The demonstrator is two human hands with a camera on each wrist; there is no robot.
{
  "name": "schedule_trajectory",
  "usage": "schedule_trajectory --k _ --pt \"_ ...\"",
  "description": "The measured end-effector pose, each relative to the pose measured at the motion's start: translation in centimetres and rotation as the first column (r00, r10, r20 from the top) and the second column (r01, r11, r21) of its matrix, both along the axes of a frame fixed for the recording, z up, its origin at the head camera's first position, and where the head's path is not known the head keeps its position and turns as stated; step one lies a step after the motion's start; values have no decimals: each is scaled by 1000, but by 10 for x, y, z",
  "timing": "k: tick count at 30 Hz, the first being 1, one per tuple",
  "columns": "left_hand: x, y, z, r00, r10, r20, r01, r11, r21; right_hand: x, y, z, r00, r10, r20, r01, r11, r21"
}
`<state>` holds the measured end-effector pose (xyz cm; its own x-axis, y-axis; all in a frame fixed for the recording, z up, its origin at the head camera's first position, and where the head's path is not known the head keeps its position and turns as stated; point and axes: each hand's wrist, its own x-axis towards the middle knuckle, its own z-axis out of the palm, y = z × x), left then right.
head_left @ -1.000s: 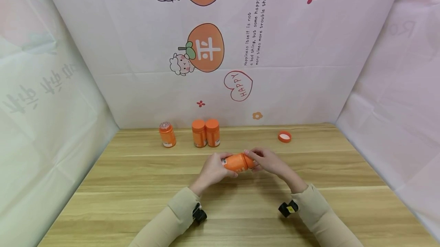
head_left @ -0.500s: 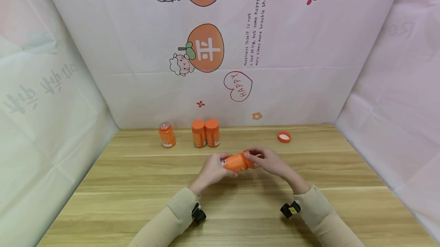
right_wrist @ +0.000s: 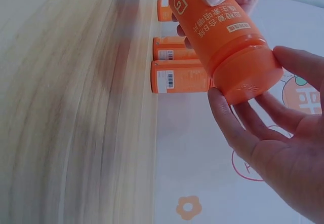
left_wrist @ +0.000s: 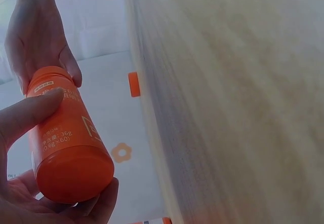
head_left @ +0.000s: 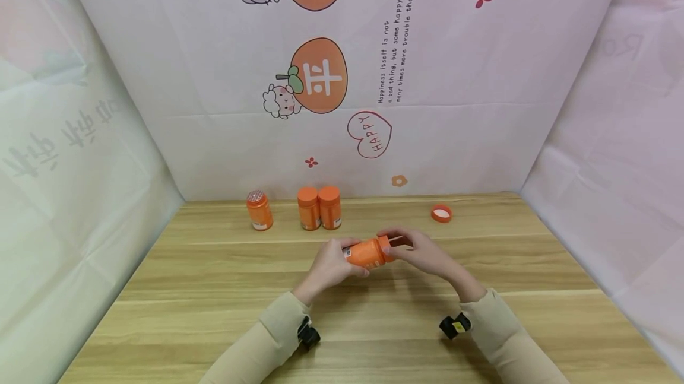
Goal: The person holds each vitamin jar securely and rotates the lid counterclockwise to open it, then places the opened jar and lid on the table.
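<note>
An orange bottle (head_left: 365, 253) with printed labels lies tilted sideways above the table, held between both hands. My left hand (head_left: 329, 265) grips its body, the thumb across the printed side in the left wrist view. At the other end, my right hand (head_left: 419, 251) has thumb and fingertips around the orange cap (right_wrist: 248, 74), which sits on the bottle. In the right wrist view those fingers (right_wrist: 230, 122) are bent about the cap's rim, with the palm apart from it. The bottle's base (left_wrist: 76, 173) faces the left wrist camera.
Two capped orange bottles (head_left: 319, 209) stand side by side at the back of the wooden table (head_left: 214, 289). Left of them is an uncapped bottle (head_left: 259, 210) with a patterned seal on top. A loose orange cap (head_left: 441, 213) lies at back right. Printed white cloth (head_left: 454, 135) hangs behind.
My right hand's fingers have shifted around the cap and its wrist has moved slightly right, showing more of the cap. The left hand and bottle have stayed nearly still.
</note>
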<state>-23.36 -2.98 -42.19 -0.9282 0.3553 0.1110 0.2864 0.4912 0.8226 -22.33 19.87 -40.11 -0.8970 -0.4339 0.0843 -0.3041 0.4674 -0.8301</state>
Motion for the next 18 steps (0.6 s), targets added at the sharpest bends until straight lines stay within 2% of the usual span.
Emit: schedule_trajectory --k 7,14,18 --pt "0 1 -2 1000 8 4 -8 1000 -5 -2 2 -3 996 56 -62 -59 997 -49" --pt "-1 1 -3 1000 14 -1 -14 1000 -2 -3 3 -5 995 95 -29 -99 981 -166" --pt "-1 1 -3 1000 9 6 -9 1000 5 -4 5 -8 989 135 -68 -146 967 -210"
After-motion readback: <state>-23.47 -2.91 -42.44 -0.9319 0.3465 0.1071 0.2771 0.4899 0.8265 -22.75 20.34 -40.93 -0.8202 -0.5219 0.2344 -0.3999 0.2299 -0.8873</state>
